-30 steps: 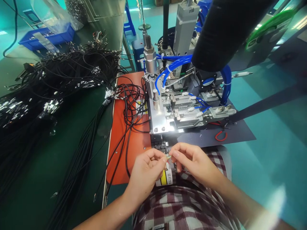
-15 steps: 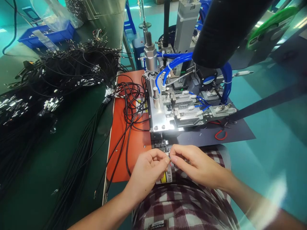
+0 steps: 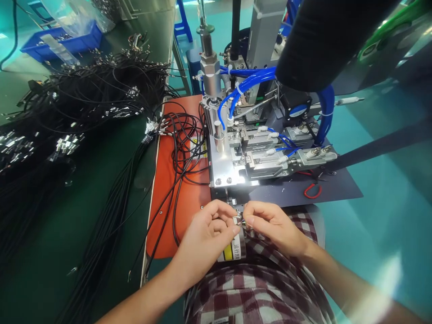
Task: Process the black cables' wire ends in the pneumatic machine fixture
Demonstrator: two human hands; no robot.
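Note:
In front of my lap, my left hand [image 3: 211, 231] and my right hand [image 3: 275, 227] meet fingertip to fingertip at the front edge of the machine. Between them shows a small end of thin wires [image 3: 238, 220], mostly hidden by the fingers. My right thumb and forefinger pinch it. On the other side, my left fingers curl round it, with a small gap between thumb and forefinger tips. Just beneath is a white and yellow label [image 3: 232, 252]. The metal press machine [image 3: 222, 168] stands directly beyond my hands.
Black cables [image 3: 184, 148] lie coiled on the orange plate [image 3: 162, 225] to the left. A large heap of black cables [image 3: 101, 99] with shiny ends covers the green table [image 3: 91, 198]. A blue bin [image 3: 67, 45] stands behind. Red-handled tool [image 3: 312, 191] lies at right.
My fingertips have moved slightly apart, and the thin wire end now shows between them. The left thumb and forefinger have opened a little. The view has shifted slightly.

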